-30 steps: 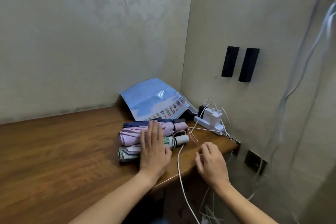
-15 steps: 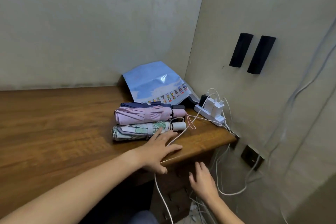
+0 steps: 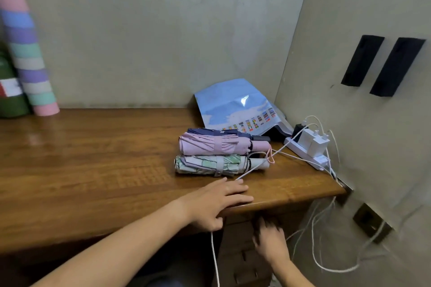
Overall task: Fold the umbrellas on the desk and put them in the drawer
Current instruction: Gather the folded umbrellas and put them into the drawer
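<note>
Three folded umbrellas (image 3: 214,153) lie bundled on the desk (image 3: 93,170), ready for stowing. My left hand (image 3: 219,202) rests flat, fingers straight, just before them; my right hand (image 3: 270,237) reaches below the desk toward the drawer front (image 3: 240,251), grip indiscernible.

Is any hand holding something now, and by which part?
The left hand holds nothing; it lies flat on the desk. The right hand, below the edge, is blurred: cannot tell.

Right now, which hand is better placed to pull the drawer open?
The right hand: it is already below the desk edge at the drawer front. The left hand lies flat on the desktop, on the white cable, beside the folded umbrellas.
</note>
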